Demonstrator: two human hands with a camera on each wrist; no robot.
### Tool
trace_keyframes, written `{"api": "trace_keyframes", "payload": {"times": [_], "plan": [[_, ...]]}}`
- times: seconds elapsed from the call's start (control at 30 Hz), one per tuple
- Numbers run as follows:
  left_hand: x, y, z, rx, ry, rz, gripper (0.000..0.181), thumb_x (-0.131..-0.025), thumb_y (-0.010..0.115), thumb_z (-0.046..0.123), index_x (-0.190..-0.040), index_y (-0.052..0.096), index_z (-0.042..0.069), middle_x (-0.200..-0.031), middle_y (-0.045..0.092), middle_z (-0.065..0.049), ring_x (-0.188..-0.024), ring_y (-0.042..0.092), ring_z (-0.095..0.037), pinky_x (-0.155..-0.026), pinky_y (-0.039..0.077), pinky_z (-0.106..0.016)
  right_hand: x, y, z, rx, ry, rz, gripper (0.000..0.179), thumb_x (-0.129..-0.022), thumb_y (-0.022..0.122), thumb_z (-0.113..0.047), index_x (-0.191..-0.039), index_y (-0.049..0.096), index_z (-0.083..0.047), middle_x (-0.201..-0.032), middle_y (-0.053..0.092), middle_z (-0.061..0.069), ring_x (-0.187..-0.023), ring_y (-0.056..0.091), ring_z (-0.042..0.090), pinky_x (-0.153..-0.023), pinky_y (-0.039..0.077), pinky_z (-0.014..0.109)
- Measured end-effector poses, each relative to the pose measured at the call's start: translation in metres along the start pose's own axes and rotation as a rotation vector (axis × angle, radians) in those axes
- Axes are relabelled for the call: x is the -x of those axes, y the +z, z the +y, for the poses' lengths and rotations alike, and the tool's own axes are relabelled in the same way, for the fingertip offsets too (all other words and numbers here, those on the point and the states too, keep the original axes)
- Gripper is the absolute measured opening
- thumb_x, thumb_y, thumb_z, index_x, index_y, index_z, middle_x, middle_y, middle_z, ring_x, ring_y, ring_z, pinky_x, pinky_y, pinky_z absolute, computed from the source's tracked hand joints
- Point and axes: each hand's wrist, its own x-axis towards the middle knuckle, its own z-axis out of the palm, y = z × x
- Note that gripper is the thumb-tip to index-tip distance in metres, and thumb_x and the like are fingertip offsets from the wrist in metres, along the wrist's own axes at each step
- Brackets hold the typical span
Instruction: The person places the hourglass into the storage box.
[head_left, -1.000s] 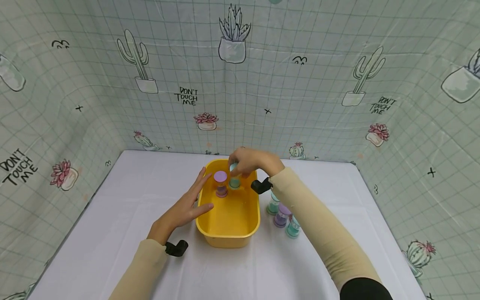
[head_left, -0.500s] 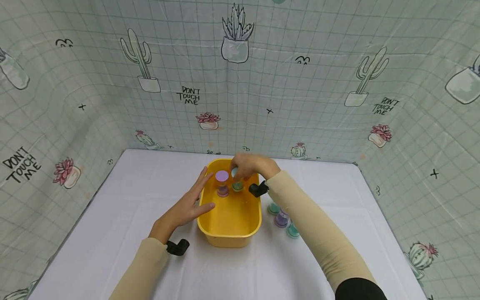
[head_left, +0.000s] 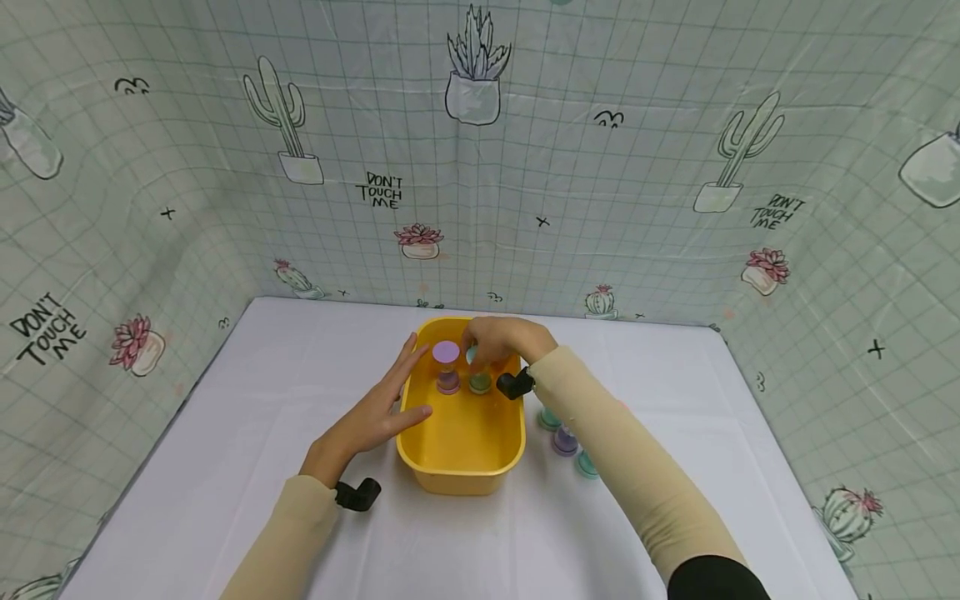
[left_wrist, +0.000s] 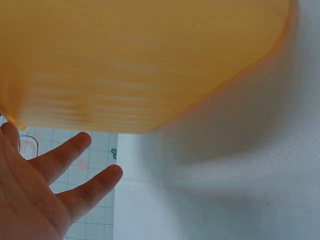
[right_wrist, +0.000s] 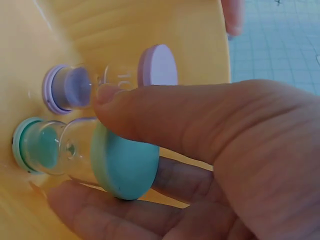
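Observation:
My right hand [head_left: 501,340] reaches into the back of a yellow plastic tub [head_left: 459,485]. Its thumb and fingers hold a green-capped sand timer [right_wrist: 125,162], which stands on the tub floor with green sand at its bottom. Left of it stands a purple-capped sand timer [head_left: 446,353], upright and apart from the hand. My left hand [head_left: 367,418] lies along the tub's left rim with fingers spread and straight, its thumb reaching over the edge. In the left wrist view its fingers [left_wrist: 92,187] are spread below the tub's wall, holding nothing.
Right of the tub, partly hidden under my right forearm, stand a green sand timer [head_left: 550,418], a purple sand timer [head_left: 566,441] and another green one [head_left: 588,464]. All rest on a white-covered table [head_left: 315,350]. A patterned cloth [head_left: 480,167] encloses the back and sides.
My right hand has shifted the green sand timer slightly right and nearer to me inside the tub. The left hand keeps its place, and the purple timer stays put.

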Motion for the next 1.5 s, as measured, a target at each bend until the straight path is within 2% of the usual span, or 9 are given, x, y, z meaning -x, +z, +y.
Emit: {"api": "trace_keyframes", "payload": {"times": [0.1,0.23,0.4,0.73,0.9,1.03,1.17,1.3,1.5], "plan": [[0.000,0.001,0.000,-0.003,0.001,-0.001,0.088,-0.098,0.064,0.043,-0.167,0.012,0.025,-0.175,-0.010,0.002,-0.160,0.011,-0.037,-0.113,0.036,-0.071,-0.001,0.003,0.000,-0.034,0.024,-0.013,0.031,-0.093,0.076,-0.018,-0.123,0.071,-0.010,-0.113,0.065,0.005,-0.089,0.062,0.022,-0.077,0.058,0.029],[0.000,0.002,0.001,-0.010,0.007,-0.002,0.088,-0.099,0.063,0.043,-0.167,0.012,0.023,-0.175,-0.010,0.002,-0.160,0.013,-0.038,-0.113,0.037,-0.069,-0.002,0.006,0.000,-0.077,0.054,-0.029,0.032,-0.095,0.073,-0.015,-0.127,0.069,-0.010,-0.118,0.065,0.005,-0.103,0.066,0.031,-0.084,0.062,0.038],[0.000,0.002,0.001,-0.011,0.006,0.000,0.088,-0.099,0.063,0.043,-0.167,0.012,0.024,-0.175,-0.010,0.004,-0.160,0.013,-0.036,-0.113,0.038,-0.069,-0.002,0.007,0.001,-0.081,0.060,-0.027,0.034,-0.096,0.070,-0.013,-0.129,0.068,-0.011,-0.119,0.064,0.006,-0.102,0.065,0.031,-0.086,0.062,0.039],[0.000,0.003,0.001,-0.011,0.011,0.005,0.087,-0.099,0.063,0.041,-0.167,0.012,0.024,-0.175,-0.010,0.003,-0.160,0.013,-0.037,-0.113,0.038,-0.069,0.004,0.003,-0.002,-0.010,0.030,0.044,0.036,-0.094,0.073,-0.011,-0.130,0.069,-0.012,-0.124,0.066,0.006,-0.091,0.061,0.024,-0.087,0.060,0.039],[0.000,0.002,0.003,-0.010,0.005,0.006,0.087,-0.099,0.063,0.041,-0.167,0.012,0.024,-0.175,-0.010,0.002,-0.160,0.013,-0.037,-0.113,0.038,-0.069,0.012,-0.002,-0.005,0.053,0.005,0.080,0.038,-0.096,0.070,-0.017,-0.133,0.066,-0.013,-0.135,0.063,0.009,-0.106,0.063,0.023,-0.093,0.058,0.038],[0.001,0.002,0.004,-0.006,0.000,0.002,0.087,-0.099,0.062,0.042,-0.167,0.012,0.023,-0.175,-0.010,0.001,-0.159,0.014,-0.039,-0.113,0.038,-0.069,0.025,-0.008,-0.003,0.039,-0.045,0.140,0.040,-0.098,0.068,-0.019,-0.136,0.064,-0.011,-0.141,0.061,0.014,-0.124,0.060,0.029,-0.105,0.053,0.044],[0.001,0.002,0.005,0.003,0.000,0.008,0.086,-0.099,0.062,0.042,-0.167,0.013,0.024,-0.175,-0.010,0.002,-0.159,0.015,-0.038,-0.113,0.038,-0.069,0.039,-0.014,0.004,-0.035,-0.142,0.238,0.040,-0.099,0.067,-0.017,-0.137,0.062,-0.004,-0.142,0.061,0.018,-0.133,0.057,0.034,-0.109,0.051,0.046],[0.000,0.003,0.003,-0.001,0.019,0.019,0.085,-0.099,0.061,0.042,-0.167,0.013,0.024,-0.175,-0.009,-0.001,-0.159,0.016,-0.040,-0.112,0.040,-0.069,0.053,-0.019,0.019,-0.112,-0.190,0.344,0.041,-0.101,0.064,-0.015,-0.139,0.058,-0.002,-0.142,0.060,0.021,-0.134,0.056,0.039,-0.109,0.051,0.050],[0.000,0.005,0.000,-0.001,0.026,0.033,0.084,-0.100,0.061,0.040,-0.167,0.014,0.023,-0.175,-0.008,-0.003,-0.159,0.016,-0.041,-0.110,0.041,-0.069,0.071,-0.019,0.052,-0.170,-0.173,0.451,0.042,-0.101,0.064,-0.013,-0.140,0.057,-0.001,-0.141,0.060,0.023,-0.128,0.060,0.041,-0.103,0.055,0.052]]}}
